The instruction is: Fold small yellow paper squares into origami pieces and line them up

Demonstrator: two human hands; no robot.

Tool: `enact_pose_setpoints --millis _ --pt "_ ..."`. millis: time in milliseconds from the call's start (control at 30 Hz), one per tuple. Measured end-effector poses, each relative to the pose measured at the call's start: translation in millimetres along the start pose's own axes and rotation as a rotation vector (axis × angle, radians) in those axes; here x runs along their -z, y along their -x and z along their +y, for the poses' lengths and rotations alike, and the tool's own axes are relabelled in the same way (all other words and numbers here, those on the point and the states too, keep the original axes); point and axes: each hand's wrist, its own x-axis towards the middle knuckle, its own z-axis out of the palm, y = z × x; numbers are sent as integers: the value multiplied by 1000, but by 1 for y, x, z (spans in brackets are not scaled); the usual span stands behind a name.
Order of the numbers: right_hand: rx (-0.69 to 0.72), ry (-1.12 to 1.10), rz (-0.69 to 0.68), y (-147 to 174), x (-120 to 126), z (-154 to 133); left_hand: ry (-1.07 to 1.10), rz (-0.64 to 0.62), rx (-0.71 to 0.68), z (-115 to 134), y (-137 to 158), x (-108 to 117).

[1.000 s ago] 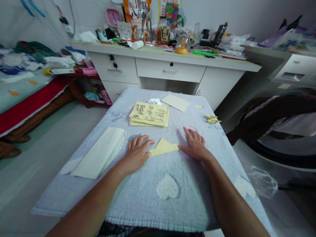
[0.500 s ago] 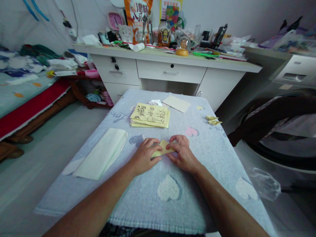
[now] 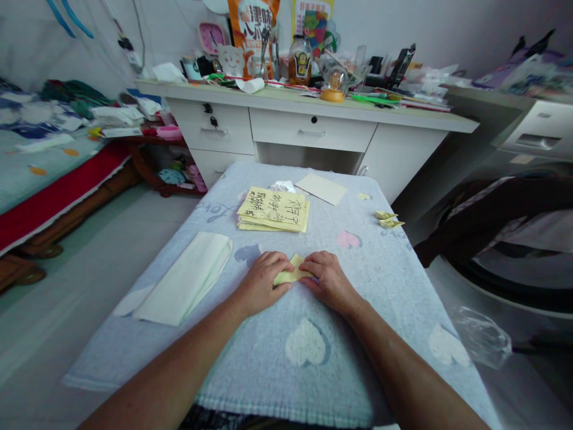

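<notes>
A small folded piece of yellow paper (image 3: pixel 294 270) lies low over the cloth-covered table, between my two hands. My left hand (image 3: pixel 265 279) pinches its left end, thumb below and fingers above. On the other end my right hand (image 3: pixel 327 276) is closed, its fingertips curled over the paper. Beyond them rests a stack of yellow paper sheets (image 3: pixel 274 209) with black handwriting. Two small folded yellow paper shapes (image 3: pixel 388 220) sit near the table's right edge. Left of my hands is a folded pale sheet (image 3: pixel 187 280).
The table wears a blue heart-patterned cloth (image 3: pixel 268 358). At its far side lie a pale card (image 3: pixel 321 189) and a crumpled white tissue (image 3: pixel 283 187). Behind stands a cluttered white desk (image 3: pixel 313 134). A bed (image 3: pixel 49 173) is on the left, a washing machine (image 3: pixel 537 134) on the right.
My right hand's fingers have drawn closer together and pressed down on the paper's right end. My left hand keeps its hold almost unmoved. The view has shifted slightly.
</notes>
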Motion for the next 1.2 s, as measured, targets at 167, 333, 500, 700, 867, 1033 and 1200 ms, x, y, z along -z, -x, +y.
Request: enact_pose_setpoints --millis 167,333,500,700,867,1033,1200 --pt "31 32 10 -1 3 -2 23 5 11 2 -1 1" --pt "-5 171 78 -3 6 -8 160 148 81 2 -1 0" --pt "-94 85 247 -2 5 -9 215 336 174 0 1 0" --pt "-174 -171 359 -1 1 -15 305 154 134 3 3 -5" --pt "-290 -498 271 -1 -5 -21 326 76 98 8 3 -6" --pt "-314 -610 206 -1 -10 -21 308 75 43 12 3 -5" --pt "-301 -531 203 -1 -12 -23 275 82 43 18 3 -6"
